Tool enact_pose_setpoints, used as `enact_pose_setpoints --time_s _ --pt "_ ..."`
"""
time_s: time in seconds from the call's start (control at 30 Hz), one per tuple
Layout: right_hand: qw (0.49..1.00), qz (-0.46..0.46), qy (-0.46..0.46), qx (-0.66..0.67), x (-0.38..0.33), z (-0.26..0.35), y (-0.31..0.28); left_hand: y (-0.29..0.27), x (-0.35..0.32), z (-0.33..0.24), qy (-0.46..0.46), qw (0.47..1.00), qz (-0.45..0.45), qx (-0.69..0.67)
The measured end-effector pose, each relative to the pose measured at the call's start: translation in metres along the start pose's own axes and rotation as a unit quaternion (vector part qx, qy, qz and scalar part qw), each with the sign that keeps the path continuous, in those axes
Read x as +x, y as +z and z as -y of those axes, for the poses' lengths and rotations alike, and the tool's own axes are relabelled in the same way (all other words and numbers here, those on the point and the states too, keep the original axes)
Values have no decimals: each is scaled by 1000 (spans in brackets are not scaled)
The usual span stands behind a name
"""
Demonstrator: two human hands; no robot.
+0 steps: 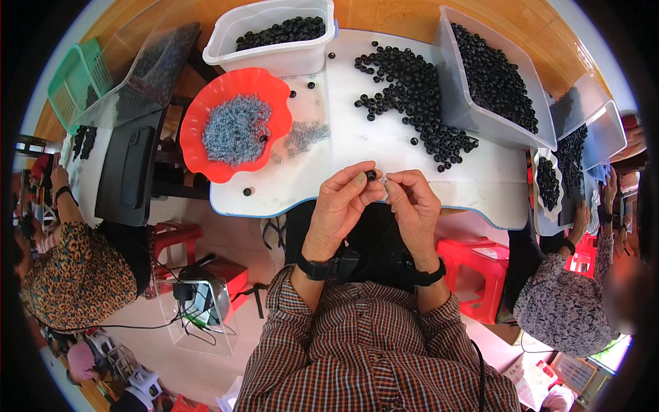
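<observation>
At the white table's near edge, the left hand pinches a round black bead; its axis is unclear. The right hand pinches something tiny beside it. A red dish of grey bits sits at the left edge.

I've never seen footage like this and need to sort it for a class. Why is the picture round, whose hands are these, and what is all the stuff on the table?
The picture comes from a wide fisheye camera worn on a person's head, looking down, so it is round and straight edges bend. The two forearms rising from the lower edge are the wearer's own. The left hand pinches a small black bead; the right hand pinches a tiny pale piece against it, too small to identify. On the white table lie loose black beads, a red dish of small grey parts, and clear tubs of more beads. Other people sit at both sides.
</observation>
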State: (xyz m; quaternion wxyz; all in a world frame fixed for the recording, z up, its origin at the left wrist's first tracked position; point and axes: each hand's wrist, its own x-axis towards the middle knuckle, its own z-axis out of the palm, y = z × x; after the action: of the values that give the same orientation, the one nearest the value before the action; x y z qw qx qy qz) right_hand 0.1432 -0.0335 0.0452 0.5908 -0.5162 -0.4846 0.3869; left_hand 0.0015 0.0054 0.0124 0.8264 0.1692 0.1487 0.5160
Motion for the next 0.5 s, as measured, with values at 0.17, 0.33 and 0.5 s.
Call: enact_pose_setpoints --time_s 0.17,0.33,0.5 --pt "1000 -8 18 7 -1 0 1 3 -1 -3 1 1000 15 2" --pt "1000 -7 16 6 -1 -2 1 0 -2 -1 5 1000 12 -28" --pt "1000 -8 20 0 -1 -2 1 -4 -1 0 3 999 21 -46"
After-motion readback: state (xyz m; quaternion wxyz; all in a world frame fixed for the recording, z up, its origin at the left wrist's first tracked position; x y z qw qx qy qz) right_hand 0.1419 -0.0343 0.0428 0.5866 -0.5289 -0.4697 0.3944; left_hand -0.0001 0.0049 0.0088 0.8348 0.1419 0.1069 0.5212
